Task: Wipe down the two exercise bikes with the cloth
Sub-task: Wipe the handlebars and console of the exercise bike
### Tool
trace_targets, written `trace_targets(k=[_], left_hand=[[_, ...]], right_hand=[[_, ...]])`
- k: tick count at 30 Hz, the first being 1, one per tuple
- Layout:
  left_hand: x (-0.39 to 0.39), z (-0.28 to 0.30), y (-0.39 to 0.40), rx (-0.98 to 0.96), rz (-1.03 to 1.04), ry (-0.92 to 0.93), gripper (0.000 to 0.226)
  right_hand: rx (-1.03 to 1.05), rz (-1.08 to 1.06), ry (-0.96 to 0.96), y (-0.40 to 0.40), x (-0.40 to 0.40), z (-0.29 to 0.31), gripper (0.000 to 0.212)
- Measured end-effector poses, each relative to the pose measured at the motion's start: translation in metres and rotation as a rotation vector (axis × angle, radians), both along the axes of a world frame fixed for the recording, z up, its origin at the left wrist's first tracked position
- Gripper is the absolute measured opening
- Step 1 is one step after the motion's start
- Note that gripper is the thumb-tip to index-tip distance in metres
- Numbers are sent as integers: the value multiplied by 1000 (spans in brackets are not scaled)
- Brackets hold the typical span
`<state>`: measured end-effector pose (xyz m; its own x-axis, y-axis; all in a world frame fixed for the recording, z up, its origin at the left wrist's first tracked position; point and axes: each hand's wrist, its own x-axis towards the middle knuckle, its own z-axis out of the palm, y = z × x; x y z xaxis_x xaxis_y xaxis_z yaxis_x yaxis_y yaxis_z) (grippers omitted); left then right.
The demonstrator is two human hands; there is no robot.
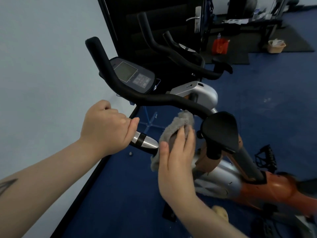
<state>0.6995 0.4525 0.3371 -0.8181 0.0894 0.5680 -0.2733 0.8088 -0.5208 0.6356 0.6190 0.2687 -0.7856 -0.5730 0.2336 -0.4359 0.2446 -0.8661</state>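
Grey cloth (pixel 173 129), soft and limp, is pressed on the handlebar (pixel 154 98) by the right hand (pixel 176 162); the grip (pixel 144 140) is clasped by the left hand (pixel 108 126).

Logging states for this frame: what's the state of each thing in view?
cloth: bunched, pressed on the near bike's bar
right hand: holds cloth
left hand: grips silver-tipped handle
console: screen blank
far bike: untouched
door: cannot tell
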Motion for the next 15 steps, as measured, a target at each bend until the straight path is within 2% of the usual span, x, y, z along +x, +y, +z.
trace_targets(k=[5, 8, 12, 15], left_hand=[[-1, 0, -2, -19, -3, 9, 59], [-1, -1, -1, -17, 2, 11, 59], [-3, 1, -2, -26, -11, 21, 57], [-2, 0, -1, -32, -9, 18, 57]], right_hand=[[-63, -110, -357, -17, -36, 16, 65], [-37, -54, -389, -4, -17, 14, 62], [-70, -219, -539, -25, -61, 19, 46], [-80, -229, -597, -22, -38, 12, 43]])
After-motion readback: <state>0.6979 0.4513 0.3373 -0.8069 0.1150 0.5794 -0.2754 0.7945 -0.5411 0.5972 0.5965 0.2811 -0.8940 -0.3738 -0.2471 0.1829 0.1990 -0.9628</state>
